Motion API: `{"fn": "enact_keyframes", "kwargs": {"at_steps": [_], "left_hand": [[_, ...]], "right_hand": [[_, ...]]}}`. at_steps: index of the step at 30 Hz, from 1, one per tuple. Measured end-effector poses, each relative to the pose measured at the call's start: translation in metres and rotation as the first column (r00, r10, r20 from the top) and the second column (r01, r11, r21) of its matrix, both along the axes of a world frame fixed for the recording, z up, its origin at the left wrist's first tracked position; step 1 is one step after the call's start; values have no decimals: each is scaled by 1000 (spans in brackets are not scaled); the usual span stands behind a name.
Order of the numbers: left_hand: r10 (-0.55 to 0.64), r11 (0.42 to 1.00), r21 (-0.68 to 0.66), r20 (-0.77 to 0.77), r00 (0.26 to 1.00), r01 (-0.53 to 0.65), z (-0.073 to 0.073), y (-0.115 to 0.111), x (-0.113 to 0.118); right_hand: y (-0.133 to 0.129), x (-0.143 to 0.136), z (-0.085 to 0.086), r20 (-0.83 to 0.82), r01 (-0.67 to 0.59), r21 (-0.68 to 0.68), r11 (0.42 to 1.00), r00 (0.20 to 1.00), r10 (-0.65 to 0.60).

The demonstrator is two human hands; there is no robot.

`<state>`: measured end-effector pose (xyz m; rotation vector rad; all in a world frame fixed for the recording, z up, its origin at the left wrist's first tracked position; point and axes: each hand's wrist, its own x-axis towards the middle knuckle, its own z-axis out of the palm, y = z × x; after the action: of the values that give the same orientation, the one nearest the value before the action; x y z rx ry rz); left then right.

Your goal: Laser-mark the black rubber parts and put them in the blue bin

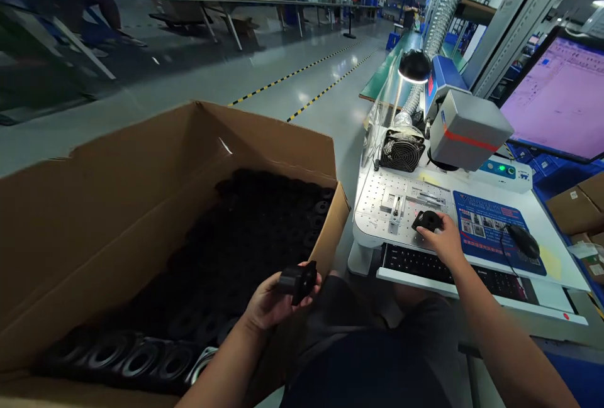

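My left hand (271, 304) is closed around a black flanged part (298, 282), held over the near right edge of a large cardboard box (117, 163). Many similar black parts (236, 251) fill the box, and a row of them (136, 358) with round openings shows at its near end. On the right, my right hand (444, 241) grips another black part (428, 220) at the perforated metal plate (372, 204) of a white bench. Small metal fixture pieces (395, 207) are mounted on that plate, just left of this part. Whether the part touches the plate, I cannot tell.
A grey machine head (467, 128) and a black fan (402, 150) stand behind the plate. To the right are a blue mat (491, 226), a mouse (523, 241) and a monitor (561, 93). A keyboard (415, 263) sits along the front. A person (413, 5) stands far back.
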<state>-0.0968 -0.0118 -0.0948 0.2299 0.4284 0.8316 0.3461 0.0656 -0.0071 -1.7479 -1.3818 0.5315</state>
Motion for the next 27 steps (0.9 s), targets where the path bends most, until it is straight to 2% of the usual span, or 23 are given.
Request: {"fn": "enact_keyframes", "kwargs": {"at_steps": [4,10,14,19,23,27], "left_hand": [[-35,999,26,76,997,33,-2,0,-1],[-40,998,43,139,989,35,-5,2,-2],[-12,998,67,67,998,7,6,0,5],[-27,992,120,-88,996,37,23,-1,19],[-73,983,160,-104,992,89,25,0,19],[-52,985,157,-85,995,65,23,-2,16]], "right_hand": [[42,0,-10,48,-45,-24,999,998,46],[70,-4,-24,7,-76,-3,997,997,76],[76,-5,-26,-5,-60,-23,998,998,60],[76,-10,-26,91,-25,26,999,996,23],[71,-12,-29,66,17,58,998,998,-21],[64,-14,-37,99,71,79,994,992,-78]]}}
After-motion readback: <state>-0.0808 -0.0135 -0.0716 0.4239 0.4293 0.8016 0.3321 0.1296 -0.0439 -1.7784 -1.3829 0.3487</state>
